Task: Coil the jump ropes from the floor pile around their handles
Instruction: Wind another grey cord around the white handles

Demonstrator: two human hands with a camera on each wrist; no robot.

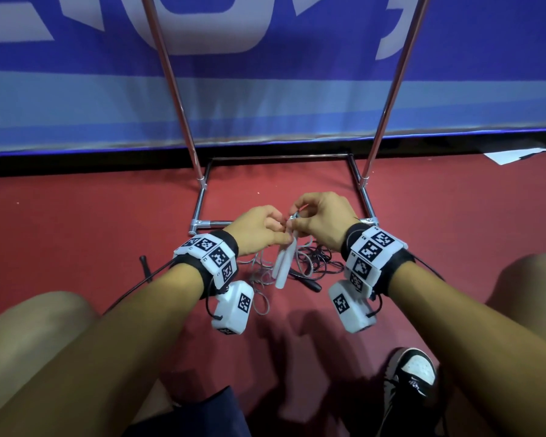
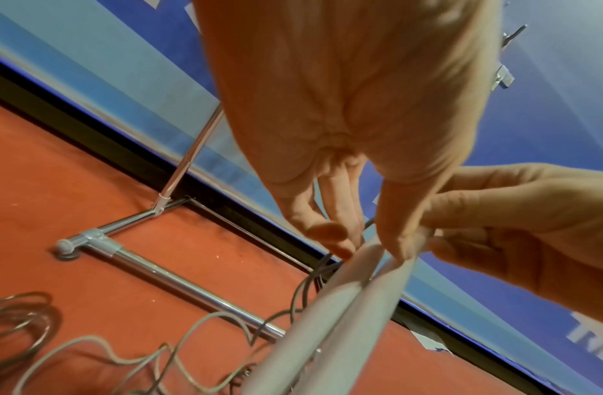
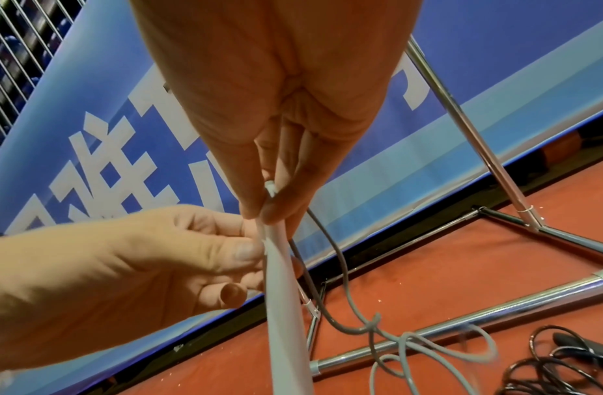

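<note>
From the head view, the left hand (image 1: 259, 228) and right hand (image 1: 323, 220) pinch the top ends of two white handles (image 1: 283, 263), held together above the metal rack base (image 1: 202, 223). The left wrist view shows grey rope (image 2: 151, 358) loose on the red floor (image 2: 90, 187) before that base. In the right wrist view, a black rope (image 3: 557, 355) lies beside it.

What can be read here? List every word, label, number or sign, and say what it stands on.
No text reads whole.
Blue banner: big white characters, cropped and partly hidden, unreadable.
Wrist bands: black-and-white square codes; tiny letters too small to read.
Shoe: small mark, too blurred.
</note>
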